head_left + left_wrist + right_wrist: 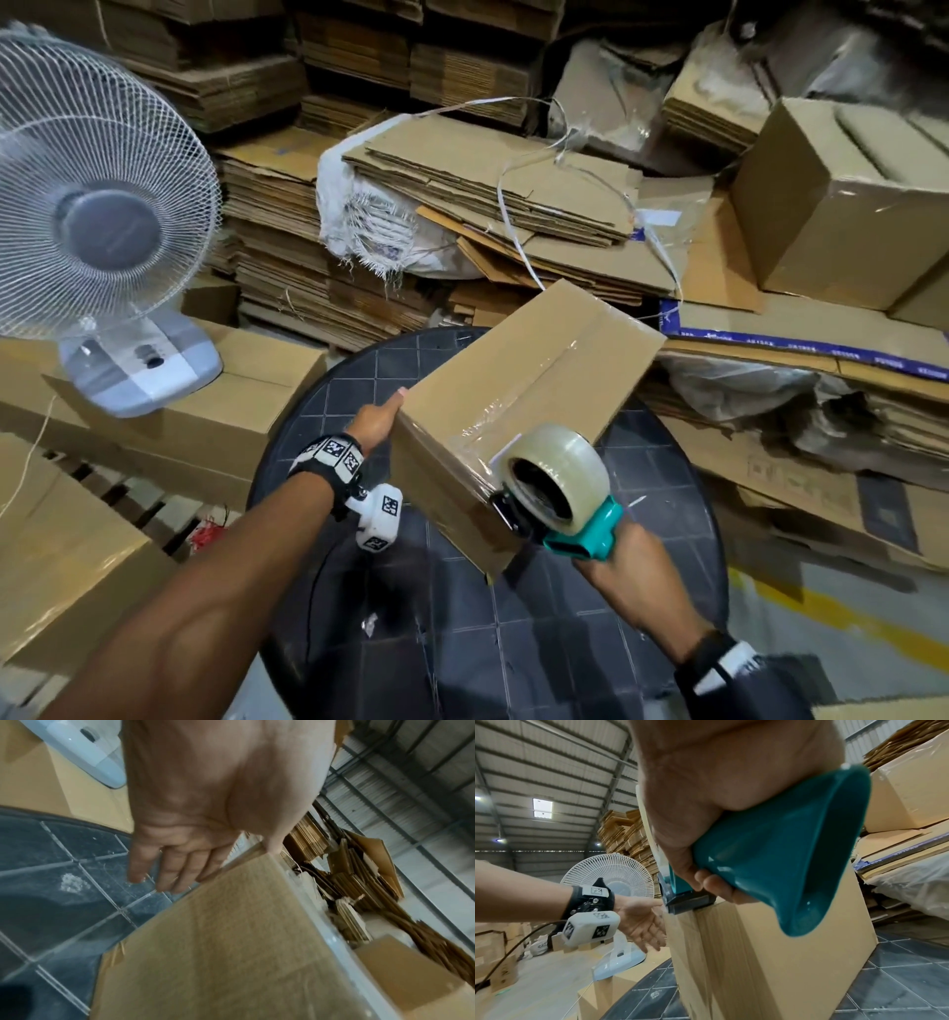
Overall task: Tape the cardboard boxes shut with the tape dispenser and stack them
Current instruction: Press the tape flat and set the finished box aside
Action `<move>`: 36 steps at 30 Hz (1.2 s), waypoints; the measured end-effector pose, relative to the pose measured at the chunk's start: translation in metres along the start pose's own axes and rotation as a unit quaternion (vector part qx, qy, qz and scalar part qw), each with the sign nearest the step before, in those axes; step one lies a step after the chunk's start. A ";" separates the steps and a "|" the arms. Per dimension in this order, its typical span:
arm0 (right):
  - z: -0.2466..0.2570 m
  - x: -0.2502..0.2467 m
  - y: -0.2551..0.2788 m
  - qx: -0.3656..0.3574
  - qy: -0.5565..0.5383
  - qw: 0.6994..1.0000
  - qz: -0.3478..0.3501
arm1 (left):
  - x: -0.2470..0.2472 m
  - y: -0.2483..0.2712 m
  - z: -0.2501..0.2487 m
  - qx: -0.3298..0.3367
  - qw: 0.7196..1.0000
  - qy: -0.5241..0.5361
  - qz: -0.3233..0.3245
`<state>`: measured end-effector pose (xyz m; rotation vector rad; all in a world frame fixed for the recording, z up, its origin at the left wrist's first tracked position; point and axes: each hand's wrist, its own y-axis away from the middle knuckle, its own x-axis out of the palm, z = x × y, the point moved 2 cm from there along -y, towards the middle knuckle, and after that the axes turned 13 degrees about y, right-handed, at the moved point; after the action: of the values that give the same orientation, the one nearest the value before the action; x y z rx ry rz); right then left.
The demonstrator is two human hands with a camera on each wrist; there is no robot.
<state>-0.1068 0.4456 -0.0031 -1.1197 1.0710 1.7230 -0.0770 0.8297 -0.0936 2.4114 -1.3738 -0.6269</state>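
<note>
1. Closed, the cardboard box (518, 406) rests on the round table (359, 380) — contents hidden.
2. Left hand (377, 419), fingers straight, steadies its side.
3. Right hand (624, 570) grips the tape dispenser (557, 493) at its near end.

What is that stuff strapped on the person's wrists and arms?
Both forearms are bare, no sleeves or gloves. The left hand has a black wrist strap carrying white blocks printed with black square-pattern markers. The right hand has a black wristband with white parts.
</note>
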 end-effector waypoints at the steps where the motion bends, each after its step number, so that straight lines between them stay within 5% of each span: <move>1: -0.001 0.000 -0.001 -0.004 -0.001 1.000 -0.004 | -0.002 0.010 -0.003 -0.014 0.999 -0.031 -0.002; 3: -0.003 0.000 -0.002 0.000 -0.001 1.000 -0.002 | -0.003 0.029 -0.010 0.029 0.994 -0.088 -0.061; 6: -0.002 0.001 -0.004 0.007 0.001 1.000 0.009 | 0.006 0.065 -0.020 0.292 0.928 -0.195 -0.127; 9: -0.001 0.001 -0.004 0.002 -0.006 1.000 -0.005 | 0.039 0.094 -0.012 0.484 0.818 -0.312 0.000; 13: -0.002 0.001 -0.001 0.004 -0.015 1.000 -0.015 | 0.084 0.093 0.009 0.503 0.712 -0.463 0.158; 36: -0.077 0.035 0.053 0.068 0.054 0.996 0.024 | 0.102 0.087 0.021 0.524 0.705 -0.457 0.138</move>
<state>-0.1450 0.3628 -0.0434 -1.1205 1.2710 1.6148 -0.1061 0.6975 -0.0950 2.5057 -3.1583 -1.3270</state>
